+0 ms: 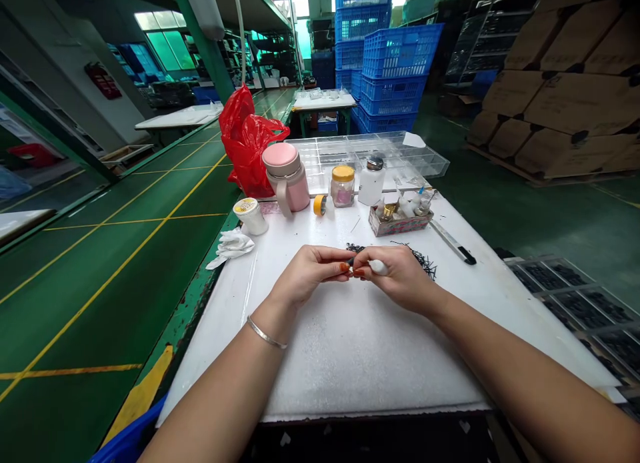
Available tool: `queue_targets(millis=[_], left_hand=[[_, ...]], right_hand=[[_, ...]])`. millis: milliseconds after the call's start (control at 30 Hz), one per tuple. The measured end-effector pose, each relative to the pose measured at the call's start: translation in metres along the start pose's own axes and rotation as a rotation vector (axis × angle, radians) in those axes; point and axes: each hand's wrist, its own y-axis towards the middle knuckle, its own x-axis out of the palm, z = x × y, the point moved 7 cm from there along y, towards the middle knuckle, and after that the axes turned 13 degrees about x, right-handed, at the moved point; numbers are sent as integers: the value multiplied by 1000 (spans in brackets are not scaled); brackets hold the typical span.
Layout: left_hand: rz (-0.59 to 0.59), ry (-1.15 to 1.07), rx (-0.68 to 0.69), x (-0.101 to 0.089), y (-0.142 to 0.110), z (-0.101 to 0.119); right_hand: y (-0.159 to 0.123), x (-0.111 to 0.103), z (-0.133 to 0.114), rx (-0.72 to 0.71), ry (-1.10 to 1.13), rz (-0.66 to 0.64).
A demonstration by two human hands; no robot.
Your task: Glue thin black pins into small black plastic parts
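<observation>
My left hand [320, 266] is closed in a pinch at the middle of the white work surface, on a small black part [350, 262] mostly hidden by the fingers. My right hand [400, 273] meets it fingertip to fingertip and grips a small white bottle [379, 267]. Its rounded end sticks out toward me, while its tip is hidden between the fingers. Just beyond the hands lie a pile of thin black pins [425, 263] and a cluster of small black parts [354, 247].
A decorated box of small bottles [400, 224], a utility knife [453, 243], a jar [343, 186], yellow tape [320, 205] and a pink mug [293, 183] stand beyond. White gloves [233, 245] lie left. Trays of black parts [575, 293] sit lower right; a green conveyor [125, 236] runs left.
</observation>
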Motion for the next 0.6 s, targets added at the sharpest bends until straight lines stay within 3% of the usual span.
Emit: queue_targets(millis=[100, 233, 600], left_hand=[[70, -69, -36, -3, -1, -3], [57, -157, -55, 4, 0, -7], [148, -353, -56, 7, 0, -9]], right_hand=[[0, -11, 3, 38, 43, 53], [-2, -24, 5, 78, 63, 175], [-9, -27, -11, 28, -92, 316]])
